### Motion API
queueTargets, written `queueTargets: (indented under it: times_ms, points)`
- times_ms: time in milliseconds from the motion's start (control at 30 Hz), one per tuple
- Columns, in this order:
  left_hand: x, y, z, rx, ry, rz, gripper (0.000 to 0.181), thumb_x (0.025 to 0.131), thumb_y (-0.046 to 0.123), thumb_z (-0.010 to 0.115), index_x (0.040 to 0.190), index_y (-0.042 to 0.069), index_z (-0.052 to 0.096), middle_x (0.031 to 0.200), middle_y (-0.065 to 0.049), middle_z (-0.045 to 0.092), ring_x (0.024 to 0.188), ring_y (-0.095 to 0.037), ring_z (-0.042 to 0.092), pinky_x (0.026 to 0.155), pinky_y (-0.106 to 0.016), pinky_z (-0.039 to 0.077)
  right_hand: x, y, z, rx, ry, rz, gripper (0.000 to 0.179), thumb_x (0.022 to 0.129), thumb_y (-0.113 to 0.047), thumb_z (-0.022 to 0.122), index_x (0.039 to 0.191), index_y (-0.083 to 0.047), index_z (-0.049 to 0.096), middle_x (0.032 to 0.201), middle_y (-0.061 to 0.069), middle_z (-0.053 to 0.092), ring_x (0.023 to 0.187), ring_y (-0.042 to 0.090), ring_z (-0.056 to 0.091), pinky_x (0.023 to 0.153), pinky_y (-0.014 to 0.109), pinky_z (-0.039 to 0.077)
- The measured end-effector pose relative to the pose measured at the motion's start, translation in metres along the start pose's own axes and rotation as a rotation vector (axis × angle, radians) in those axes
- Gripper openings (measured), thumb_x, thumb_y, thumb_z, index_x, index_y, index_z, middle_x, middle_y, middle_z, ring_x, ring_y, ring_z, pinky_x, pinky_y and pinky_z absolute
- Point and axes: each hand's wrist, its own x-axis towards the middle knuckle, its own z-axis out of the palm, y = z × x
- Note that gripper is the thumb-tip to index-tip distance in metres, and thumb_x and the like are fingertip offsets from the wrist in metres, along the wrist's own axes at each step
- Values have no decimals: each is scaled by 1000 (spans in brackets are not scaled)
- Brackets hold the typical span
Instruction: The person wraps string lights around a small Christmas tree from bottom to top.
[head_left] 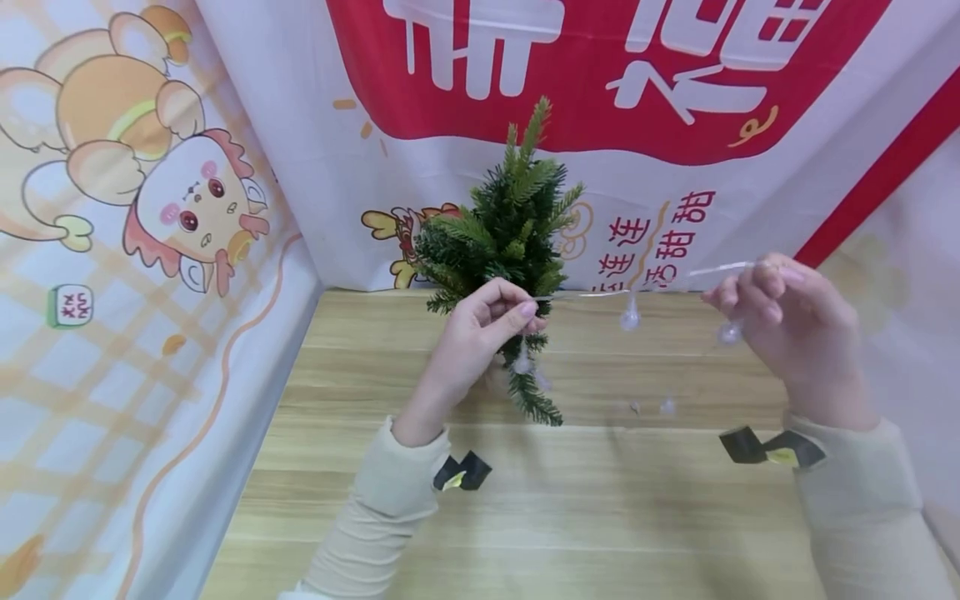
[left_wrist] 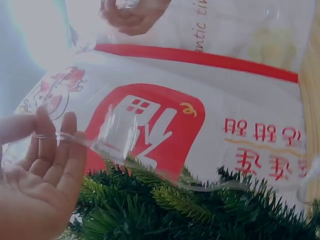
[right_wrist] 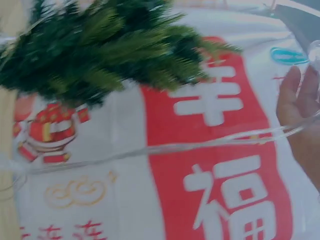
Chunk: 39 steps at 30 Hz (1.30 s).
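A clear string of lights [head_left: 592, 294] with small clear bulbs stretches between both hands, in front of a small green artificial Christmas tree [head_left: 517, 217]. My left hand [head_left: 491, 329] pinches the wire between thumb and fingers before the tree's lower branches; a bulb [head_left: 522, 360] dangles below it. In the left wrist view, the wire runs across the fingers of that hand [left_wrist: 50, 170]. Raised off to the right, my right hand [head_left: 795, 325] holds another stretch with curled fingers, and a bulb [head_left: 729, 333] hangs beside them. One bulb [head_left: 630, 317] hangs from the span between.
The tree stands on a wood-grain table [head_left: 525, 517] near its back edge. Behind it hangs a white cloth [head_left: 300, 108] with a red panel and lettering. A cartoon-printed cloth [head_left: 112, 400] covers the left side. Another loose bulb [head_left: 667, 407] shows lower down over the table.
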Motion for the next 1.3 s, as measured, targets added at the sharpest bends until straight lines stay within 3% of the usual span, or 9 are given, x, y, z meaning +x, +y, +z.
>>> queueTargets:
  times_ms: [300,400,533,633,733,867,1033,1167,1300]
  points:
    - [0,7,8,137,-180,18,32,98,15,48,127,2,54,108,-12,58,89,-12,55,87,-32,52,26,-10,28,66,150,58,41,102,-9,19,93,11,53,80,22,57,79,33,62,71,38,55]
    - [0,7,10,147,-209,8,41,99,38,48,125,7,57,93,-4,57,78,-12,51,74,-25,49,33,-9,34,57,175,93,42,103,-9,19,96,11,55,84,21,59,75,31,60,66,35,56]
    - [2,9,13,167,-184,29,58,87,63,54,127,22,58,67,5,36,61,-13,35,57,-22,35,41,-8,39,45,212,155,42,104,-11,20,99,8,57,90,18,62,76,27,60,64,31,56]
    - [5,12,15,188,-167,31,42,90,52,58,124,27,61,62,5,32,57,-15,30,54,-24,32,45,-7,40,75,222,193,44,104,-12,19,100,7,58,91,17,62,79,26,61,66,30,56]
    - [9,15,14,200,-158,36,26,95,29,58,118,20,67,61,4,37,57,-14,31,55,-23,32,48,-7,41,124,224,215,45,103,-14,18,100,7,58,91,17,62,81,27,60,66,30,55]
    - [9,17,7,172,-82,57,20,95,16,59,109,7,69,63,6,44,58,-10,32,54,-20,31,49,-8,41,206,249,225,47,103,-16,19,98,8,58,90,19,62,80,28,59,65,32,55]
    - [8,19,-1,43,148,138,13,92,7,59,100,-1,66,73,14,60,65,-6,50,63,-17,46,45,-8,44,344,297,242,50,102,-17,19,90,11,58,85,22,63,77,30,58,68,36,54]
    - [8,18,-8,-55,289,213,9,93,8,59,92,6,67,82,13,65,75,-7,57,73,-19,50,39,-4,46,337,232,278,54,101,-16,13,90,12,57,90,22,64,83,30,60,75,38,51]
    - [5,18,-16,-92,337,254,17,87,31,65,88,15,67,86,10,63,81,-9,56,78,-18,49,36,-2,47,269,189,268,57,101,-14,10,98,13,60,93,22,67,87,30,64,79,37,52]
